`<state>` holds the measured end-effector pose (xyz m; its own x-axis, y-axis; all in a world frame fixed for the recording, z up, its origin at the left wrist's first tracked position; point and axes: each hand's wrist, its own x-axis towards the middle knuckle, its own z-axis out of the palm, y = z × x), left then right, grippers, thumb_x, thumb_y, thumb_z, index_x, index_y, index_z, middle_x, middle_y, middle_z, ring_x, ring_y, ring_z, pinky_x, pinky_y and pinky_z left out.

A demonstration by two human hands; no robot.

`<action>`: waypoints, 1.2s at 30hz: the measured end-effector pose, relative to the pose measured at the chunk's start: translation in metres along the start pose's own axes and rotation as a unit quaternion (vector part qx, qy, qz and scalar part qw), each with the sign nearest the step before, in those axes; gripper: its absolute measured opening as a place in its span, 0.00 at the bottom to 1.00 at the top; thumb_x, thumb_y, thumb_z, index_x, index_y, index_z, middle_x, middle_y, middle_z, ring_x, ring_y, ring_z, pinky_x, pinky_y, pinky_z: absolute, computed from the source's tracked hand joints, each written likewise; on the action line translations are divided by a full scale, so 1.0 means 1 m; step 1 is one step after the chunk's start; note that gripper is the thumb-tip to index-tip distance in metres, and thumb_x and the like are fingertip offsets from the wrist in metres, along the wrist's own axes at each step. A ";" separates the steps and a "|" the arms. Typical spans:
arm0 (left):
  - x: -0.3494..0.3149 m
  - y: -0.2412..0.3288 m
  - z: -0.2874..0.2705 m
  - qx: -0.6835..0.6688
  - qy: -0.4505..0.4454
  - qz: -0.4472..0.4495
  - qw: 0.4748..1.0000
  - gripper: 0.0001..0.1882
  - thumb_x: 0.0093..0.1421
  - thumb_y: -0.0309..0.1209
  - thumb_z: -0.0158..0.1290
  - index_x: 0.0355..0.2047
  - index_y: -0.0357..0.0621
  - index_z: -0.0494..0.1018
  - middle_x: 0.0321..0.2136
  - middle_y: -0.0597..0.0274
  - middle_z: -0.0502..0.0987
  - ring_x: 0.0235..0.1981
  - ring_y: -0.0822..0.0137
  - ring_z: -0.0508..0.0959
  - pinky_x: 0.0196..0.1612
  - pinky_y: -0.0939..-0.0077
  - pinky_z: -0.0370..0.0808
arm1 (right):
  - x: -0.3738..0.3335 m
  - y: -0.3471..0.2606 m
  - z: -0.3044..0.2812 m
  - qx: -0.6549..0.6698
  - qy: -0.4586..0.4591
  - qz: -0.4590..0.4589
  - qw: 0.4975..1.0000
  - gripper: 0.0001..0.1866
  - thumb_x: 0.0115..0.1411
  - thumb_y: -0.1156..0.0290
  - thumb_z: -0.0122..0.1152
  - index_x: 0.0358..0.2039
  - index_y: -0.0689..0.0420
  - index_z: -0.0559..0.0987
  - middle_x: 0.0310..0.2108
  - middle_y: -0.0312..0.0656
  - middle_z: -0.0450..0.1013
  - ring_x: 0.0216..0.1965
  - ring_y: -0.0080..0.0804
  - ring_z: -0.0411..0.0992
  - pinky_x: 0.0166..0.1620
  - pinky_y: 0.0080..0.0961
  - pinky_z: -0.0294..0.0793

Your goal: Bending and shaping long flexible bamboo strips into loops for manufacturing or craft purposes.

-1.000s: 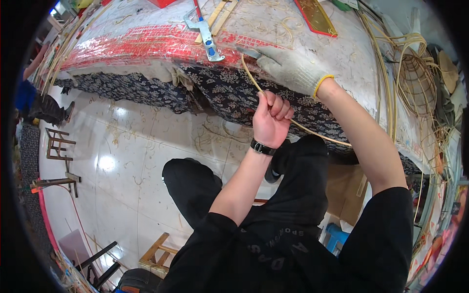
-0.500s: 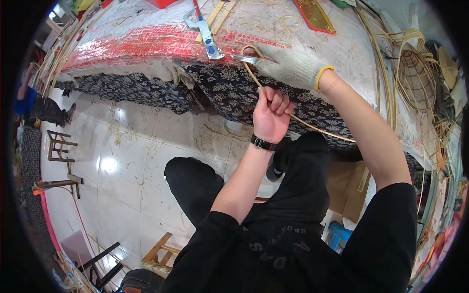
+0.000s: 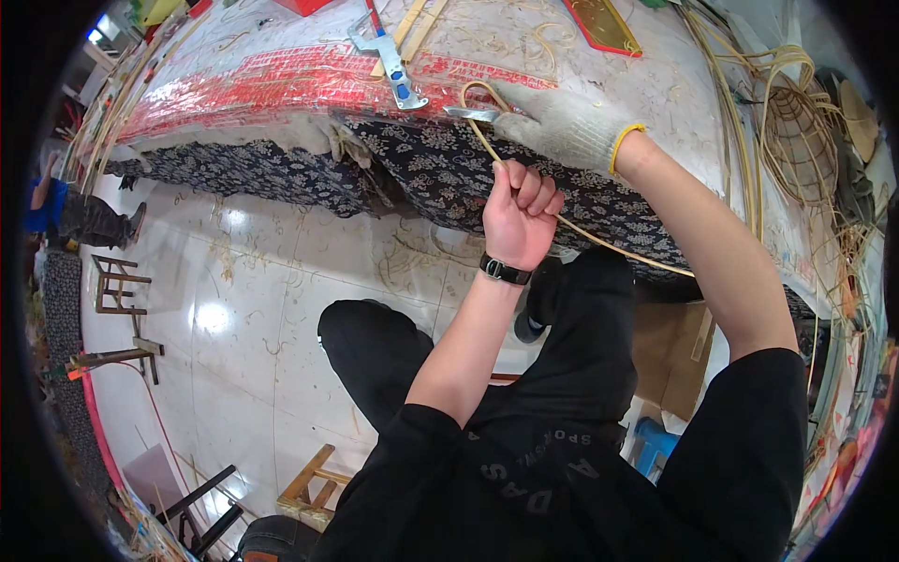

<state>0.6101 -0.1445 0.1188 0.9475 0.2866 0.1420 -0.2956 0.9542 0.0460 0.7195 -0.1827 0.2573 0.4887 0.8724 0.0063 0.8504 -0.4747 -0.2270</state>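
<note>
My left hand (image 3: 523,208), bare with a dark band at the wrist, is closed around a thin tan bamboo strip (image 3: 620,248) in front of the table edge. The strip runs up from its fingertips into a small loop by my right hand; its other end trails right past my knee. Wearing a pale knitted glove with a yellow cuff, my right hand (image 3: 557,124) grips a knife at the table edge. The knife's short metal blade (image 3: 468,113) points left, across the strip. The knife's handle and the finger hold on the loop are hidden by the glove.
A metal hand tool with blue spots (image 3: 398,77) and flat wooden slats (image 3: 420,30) lie on the table. A red-rimmed tray (image 3: 604,30) is farther back. Woven basketry (image 3: 796,140) and long strips stand right. Wooden stools (image 3: 314,482) and another person (image 3: 80,215) are left.
The trailing end of the bamboo strip reaches slightly farther right. Both hands keep nearly the same place and hold; the whole view has shifted a little.
</note>
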 end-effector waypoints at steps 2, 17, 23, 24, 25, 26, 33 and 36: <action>0.000 0.001 -0.005 0.000 -0.011 -0.004 1.000 0.21 0.75 0.49 0.36 0.27 0.53 0.60 0.18 0.74 0.51 0.21 0.74 0.52 0.29 0.76 0.55 | 0.006 0.012 0.006 0.002 -0.002 -0.021 1.000 0.26 0.67 0.49 0.52 0.61 0.46 0.69 0.44 0.53 0.78 0.42 0.54 0.78 0.45 0.43 0.75; -0.009 0.019 0.000 -0.051 -0.021 -0.071 0.996 0.22 0.75 0.50 0.35 0.27 0.53 0.61 0.17 0.75 0.51 0.19 0.77 0.51 0.25 0.78 0.53 | -0.003 0.023 -0.002 -0.058 -0.034 -0.062 0.996 0.31 0.67 0.51 0.52 0.67 0.47 0.64 0.47 0.54 0.77 0.43 0.52 0.77 0.46 0.41 0.75; -0.010 0.023 -0.004 -0.044 -0.011 -0.083 0.995 0.23 0.75 0.51 0.34 0.25 0.53 0.59 0.17 0.75 0.49 0.18 0.77 0.49 0.24 0.79 0.51 | -0.005 0.005 -0.014 -0.064 -0.063 -0.031 0.996 0.30 0.67 0.50 0.52 0.67 0.46 0.65 0.47 0.53 0.77 0.44 0.52 0.77 0.46 0.40 0.75; -0.010 0.025 -0.005 -0.044 -0.009 -0.082 0.996 0.23 0.75 0.51 0.34 0.25 0.53 0.59 0.17 0.75 0.49 0.18 0.77 0.49 0.24 0.79 0.51 | -0.004 0.001 -0.015 -0.067 -0.088 -0.009 0.994 0.31 0.67 0.50 0.52 0.68 0.45 0.65 0.47 0.53 0.77 0.44 0.51 0.77 0.47 0.40 0.75; -0.010 0.024 -0.005 -0.046 -0.007 -0.084 0.995 0.23 0.75 0.51 0.34 0.25 0.53 0.59 0.16 0.75 0.49 0.17 0.77 0.48 0.23 0.78 0.51 | -0.004 0.004 -0.013 -0.067 -0.089 -0.008 0.994 0.31 0.67 0.50 0.52 0.68 0.45 0.65 0.47 0.53 0.77 0.44 0.51 0.77 0.47 0.40 0.75; -0.009 0.023 -0.005 -0.048 -0.006 -0.087 0.995 0.23 0.75 0.51 0.34 0.25 0.53 0.59 0.16 0.75 0.49 0.17 0.77 0.48 0.23 0.78 0.50 | -0.005 0.010 -0.008 -0.062 -0.066 -0.025 0.996 0.31 0.67 0.50 0.52 0.68 0.45 0.64 0.47 0.53 0.77 0.44 0.51 0.77 0.47 0.40 0.75; -0.008 0.021 -0.007 -0.056 -0.002 -0.085 0.995 0.23 0.75 0.50 0.35 0.25 0.53 0.58 0.16 0.75 0.48 0.17 0.76 0.47 0.22 0.78 0.49 | -0.003 0.018 -0.002 0.016 -0.019 -0.057 0.998 0.31 0.65 0.51 0.58 0.67 0.45 0.67 0.46 0.57 0.76 0.45 0.56 0.75 0.47 0.44 0.74; -0.007 0.020 -0.008 -0.068 -0.013 -0.085 0.994 0.23 0.76 0.48 0.35 0.24 0.53 0.57 0.16 0.75 0.48 0.17 0.76 0.48 0.22 0.78 0.49 | -0.002 0.014 -0.004 0.015 -0.054 -0.016 0.998 0.31 0.65 0.51 0.57 0.66 0.45 0.67 0.48 0.56 0.76 0.45 0.55 0.75 0.48 0.43 0.74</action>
<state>0.5984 -0.1271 0.1103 0.9784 0.1203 0.1682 -0.1112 0.9918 -0.0624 0.7316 -0.1914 0.2581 0.4359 0.8954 -0.0909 0.8583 -0.4439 -0.2574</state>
